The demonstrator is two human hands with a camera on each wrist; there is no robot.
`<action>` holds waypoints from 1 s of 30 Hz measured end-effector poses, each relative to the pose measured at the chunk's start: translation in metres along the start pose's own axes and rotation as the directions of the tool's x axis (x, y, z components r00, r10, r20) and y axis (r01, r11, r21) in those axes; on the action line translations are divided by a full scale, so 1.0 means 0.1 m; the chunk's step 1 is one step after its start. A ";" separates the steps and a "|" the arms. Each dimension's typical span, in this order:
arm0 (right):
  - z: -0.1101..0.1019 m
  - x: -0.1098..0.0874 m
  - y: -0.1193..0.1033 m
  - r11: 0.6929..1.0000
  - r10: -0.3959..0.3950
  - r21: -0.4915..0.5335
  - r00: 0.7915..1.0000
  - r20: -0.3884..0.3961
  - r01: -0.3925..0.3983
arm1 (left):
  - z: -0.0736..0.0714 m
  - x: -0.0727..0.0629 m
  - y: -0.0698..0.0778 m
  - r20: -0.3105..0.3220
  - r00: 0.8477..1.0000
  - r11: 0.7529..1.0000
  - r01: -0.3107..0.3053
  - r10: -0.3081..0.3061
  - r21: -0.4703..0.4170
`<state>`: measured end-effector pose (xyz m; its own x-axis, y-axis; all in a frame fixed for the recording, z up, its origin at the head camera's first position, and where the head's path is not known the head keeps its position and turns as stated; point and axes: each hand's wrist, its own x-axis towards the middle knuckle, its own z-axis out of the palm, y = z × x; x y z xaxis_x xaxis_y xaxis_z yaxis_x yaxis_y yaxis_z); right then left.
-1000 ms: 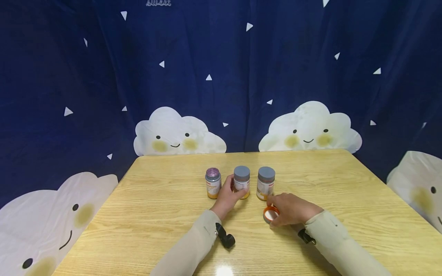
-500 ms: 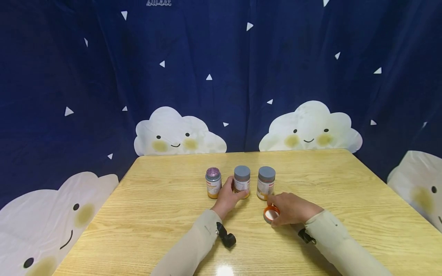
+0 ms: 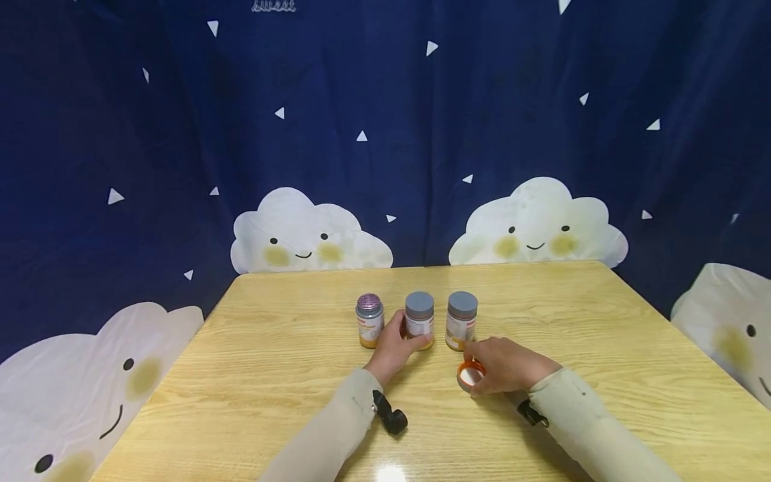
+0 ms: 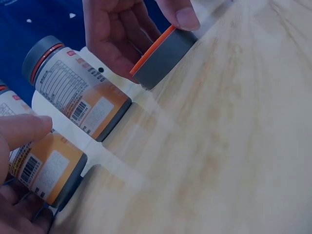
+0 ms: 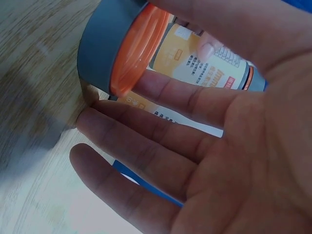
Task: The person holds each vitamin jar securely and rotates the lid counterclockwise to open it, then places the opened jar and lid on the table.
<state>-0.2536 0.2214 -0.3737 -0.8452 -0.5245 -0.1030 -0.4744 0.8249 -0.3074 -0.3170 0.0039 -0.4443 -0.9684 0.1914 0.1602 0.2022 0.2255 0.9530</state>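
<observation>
Cloth backdrop (image 3: 361, 87), dark blue, lightly creased, behind and beside the surface (image 3: 283, 328); white triangles (image 3: 431, 48), scattered; white clouds (image 3: 310, 227), smiling, yellow-cheeked, two at back, one each side; lettering (image 3: 274, 6) reading "sweet", top; surface, pale wood grain, bright reflection (image 3: 390, 474) in foreground.

The left hand (image 3: 391, 349) and right hand (image 3: 504, 365) are bare, below long cream sleeves (image 3: 328, 428). A black, round-ended wrist camera (image 3: 394, 421) sits at the left cuff (image 3: 365, 388), where a faint mark (image 3: 355, 403) may be lettering.
</observation>
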 end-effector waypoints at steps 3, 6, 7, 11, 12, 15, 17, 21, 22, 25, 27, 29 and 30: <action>0.00 0.02 -0.01 1.000 0.016 -0.002 1.000 0.004 -0.016 | -0.05 -0.03 -0.01 0.037 0.999 1.000 -0.021 0.022 -0.010; -0.01 0.03 -0.01 1.000 0.015 -0.007 1.000 0.001 -0.015 | -0.12 -0.08 -0.02 0.092 0.994 0.999 -0.051 0.052 -0.021; -0.01 0.03 -0.01 1.000 0.010 -0.009 1.000 -0.002 -0.010 | -0.14 -0.10 -0.03 0.111 0.992 0.998 -0.059 0.061 -0.024; -0.01 0.02 0.01 1.000 -0.016 -0.013 1.000 -0.014 0.015 | -0.24 -0.21 -0.07 0.173 0.981 0.995 -0.078 0.088 -0.061; 0.00 0.02 0.01 1.000 -0.022 -0.012 1.000 -0.016 0.021 | -0.27 -0.24 -0.08 0.183 0.979 0.995 -0.077 0.087 -0.064; 0.00 0.00 0.01 0.999 -0.031 -0.004 0.999 -0.018 0.031 | -0.33 -0.35 -0.08 0.200 0.976 0.995 -0.070 0.082 -0.069; 0.00 -0.01 0.01 0.999 -0.037 0.004 0.999 -0.017 0.037 | -0.38 -0.44 -0.03 0.208 0.975 0.996 -0.063 0.076 -0.068; 0.01 -0.01 0.01 0.999 -0.048 0.019 0.999 -0.015 0.049 | -0.45 -0.61 0.14 0.241 0.968 0.996 -0.057 0.072 -0.066; 0.01 -0.01 0.01 0.998 -0.052 0.018 0.999 -0.016 0.052 | -0.46 -0.64 0.18 0.247 0.967 0.996 -0.057 0.071 -0.062; 0.01 -0.02 0.01 0.999 -0.049 0.017 0.999 -0.020 0.049 | -0.47 -0.66 0.21 0.262 0.961 0.996 -0.076 0.087 -0.053; 0.00 -0.02 0.01 0.999 -0.046 0.015 0.999 -0.026 0.047 | -0.46 -0.63 0.16 0.267 0.958 0.994 -0.092 0.102 -0.050; 0.00 -0.03 0.02 0.999 -0.048 0.014 0.998 -0.032 0.049 | -0.44 -0.59 0.09 0.276 0.955 0.994 -0.097 0.107 -0.052; 0.00 -0.03 0.02 0.999 -0.052 0.014 0.998 -0.035 0.053 | -0.44 -0.57 0.06 0.279 0.955 0.994 -0.093 0.104 -0.051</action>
<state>-0.2523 0.2245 -0.3735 -0.8273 -0.5592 -0.0542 -0.5147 0.7931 -0.3256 -0.2667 -0.0473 -0.4367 -0.8626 0.4726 0.1802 0.2841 0.1579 0.9457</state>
